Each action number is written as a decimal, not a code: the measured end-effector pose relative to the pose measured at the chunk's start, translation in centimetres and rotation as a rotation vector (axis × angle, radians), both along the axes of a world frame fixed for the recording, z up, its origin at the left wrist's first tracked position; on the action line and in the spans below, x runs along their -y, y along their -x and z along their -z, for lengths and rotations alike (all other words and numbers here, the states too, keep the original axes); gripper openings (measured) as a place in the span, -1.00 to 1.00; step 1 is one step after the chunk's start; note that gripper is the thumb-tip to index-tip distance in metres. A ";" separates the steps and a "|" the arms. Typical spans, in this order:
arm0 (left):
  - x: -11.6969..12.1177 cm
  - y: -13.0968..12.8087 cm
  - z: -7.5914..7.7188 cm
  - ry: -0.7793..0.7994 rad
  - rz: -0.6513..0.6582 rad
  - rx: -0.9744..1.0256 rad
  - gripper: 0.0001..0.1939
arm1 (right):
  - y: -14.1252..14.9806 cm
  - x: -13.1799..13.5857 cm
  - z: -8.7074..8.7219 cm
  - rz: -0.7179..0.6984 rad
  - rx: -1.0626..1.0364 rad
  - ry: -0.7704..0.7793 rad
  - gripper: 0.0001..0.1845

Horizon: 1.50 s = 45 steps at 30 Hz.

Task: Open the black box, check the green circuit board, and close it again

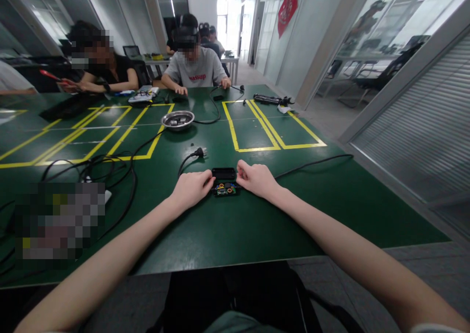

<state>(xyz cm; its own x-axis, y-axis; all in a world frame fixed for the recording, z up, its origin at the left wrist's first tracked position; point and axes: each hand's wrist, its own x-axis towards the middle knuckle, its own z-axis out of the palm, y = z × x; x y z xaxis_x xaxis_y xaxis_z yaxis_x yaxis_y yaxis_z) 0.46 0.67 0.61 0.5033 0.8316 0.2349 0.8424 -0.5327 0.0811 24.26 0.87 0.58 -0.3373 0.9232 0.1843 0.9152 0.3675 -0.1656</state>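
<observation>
Between my hands lies an opened power adapter, its circuit board (226,189) showing coils and small parts in the black lower shell. Just behind the board is the empty black cover (223,174). My left hand (193,188) is closed, thumb and fingers pinched at the adapter's left end. At the right end my right hand (257,180) is curled closed, its fingertips against the adapter's edge. Fingers hide both ends, where the cords meet the shell. A black mains plug (200,152) on a cord lies beyond my left hand, and another black cable (312,165) runs off to the right.
A metal bowl (178,121) holding small metal parts stands farther back on the green table (227,240). Yellow tape outlines mark the surface. Tangled black cables (99,169) lie at left. Across the table a person in a grey shirt (198,68) handles a cable; another sits left.
</observation>
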 end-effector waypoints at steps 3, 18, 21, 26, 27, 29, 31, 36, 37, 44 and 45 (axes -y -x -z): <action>-0.4 0.2 0.5 -0.063 0.025 0.067 -0.76 | -0.3 -0.4 0.9 -0.017 -0.108 -0.027 -0.76; -0.7 0.7 1.1 0.467 -0.002 0.932 -0.73 | -1.0 -0.7 2.2 -0.195 -0.910 0.162 -0.80; -0.8 0.7 1.1 0.563 -0.006 1.074 -0.66 | -0.8 -0.4 2.3 -0.181 -1.028 0.247 -0.68; -0.8 0.7 1.0 0.615 -0.028 1.130 -0.64 | -1.0 -0.4 2.2 -0.190 -1.072 0.325 -0.70; -0.8 0.7 1.0 0.620 -0.032 1.132 -0.64 | -1.1 -0.4 2.2 -0.186 -1.075 0.337 -0.70; -0.8 0.7 0.9 0.633 -0.040 1.132 -0.65 | -1.2 -0.4 2.2 -0.177 -1.078 0.347 -0.69; -0.8 0.7 0.9 0.644 -0.045 1.131 -0.65 | -1.3 -0.5 2.3 -0.172 -1.078 0.347 -0.68; -0.7 0.7 0.8 0.664 -0.046 1.117 -0.70 | -1.4 -0.4 2.2 -0.161 -1.067 0.358 -0.68; -0.7 0.7 0.8 0.667 -0.046 1.113 -0.71 | -1.4 -0.4 2.1 -0.159 -1.067 0.359 -0.69; -0.6 0.7 0.8 0.653 -0.031 1.107 -0.71 | -1.5 -0.2 1.7 -0.142 -1.070 0.365 -0.66; -0.6 0.7 0.8 0.648 -0.027 1.106 -0.71 | -1.5 -0.2 1.7 -0.144 -1.078 0.367 -0.66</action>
